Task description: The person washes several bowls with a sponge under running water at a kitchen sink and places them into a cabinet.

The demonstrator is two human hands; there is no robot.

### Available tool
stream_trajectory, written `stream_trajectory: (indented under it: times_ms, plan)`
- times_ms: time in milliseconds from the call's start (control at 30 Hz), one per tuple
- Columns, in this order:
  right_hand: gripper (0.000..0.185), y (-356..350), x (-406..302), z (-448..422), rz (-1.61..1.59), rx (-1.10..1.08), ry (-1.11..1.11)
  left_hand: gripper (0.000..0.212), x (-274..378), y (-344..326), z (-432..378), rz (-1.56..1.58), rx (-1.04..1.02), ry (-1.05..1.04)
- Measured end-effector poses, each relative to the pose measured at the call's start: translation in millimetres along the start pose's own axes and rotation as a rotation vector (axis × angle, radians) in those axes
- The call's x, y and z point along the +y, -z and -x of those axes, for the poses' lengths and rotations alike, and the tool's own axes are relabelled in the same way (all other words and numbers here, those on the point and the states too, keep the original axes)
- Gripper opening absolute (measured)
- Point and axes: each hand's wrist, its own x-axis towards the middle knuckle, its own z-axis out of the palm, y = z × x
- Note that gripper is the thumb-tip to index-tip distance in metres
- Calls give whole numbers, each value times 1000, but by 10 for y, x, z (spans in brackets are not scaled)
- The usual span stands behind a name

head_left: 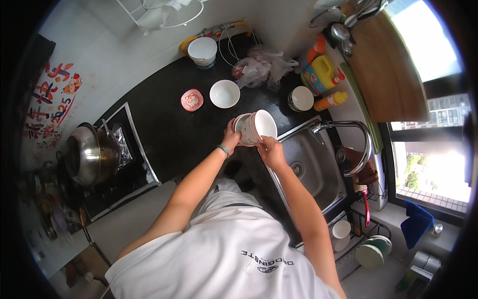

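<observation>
My right hand (272, 152) grips a small stack of white bowls (266, 125) with pink rims, tilted on its side. My left hand (232, 137) holds another pink-rimmed bowl or dish (239, 123) just to the left, against the stack; how many pieces it holds I cannot tell. Beyond my hands, a white bowl (224, 94) stands upright on the black countertop (168, 123). Left of that bowl lies a small pink dish (192, 100) with a cartoon face. A dark-patterned bowl or bowls (301, 99) stand near the sink's far corner.
To the right is a steel sink (313, 168) with a curved faucet (364, 144). Plastic bags (261, 69), a lidded tub (202, 52) and detergent bottles (319, 76) line the back. A wok (87, 155) sits on the left stove; a dish rack (349, 259) stands lower right.
</observation>
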Motion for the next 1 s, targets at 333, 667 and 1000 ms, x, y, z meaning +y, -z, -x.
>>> stream_trajectory:
  times_ms: [333,667,1000]
  plan:
    - [13,10,-204,-149,285,-142,213,61,302,334,-122,-366,-411,157]
    - [12,-41,-42,-162,434,-279,482,84,617,526,215,188,-520,248]
    - [12,91,145,-195,526,-249,618,45,1196,-40,781,-1370,-570,-1055]
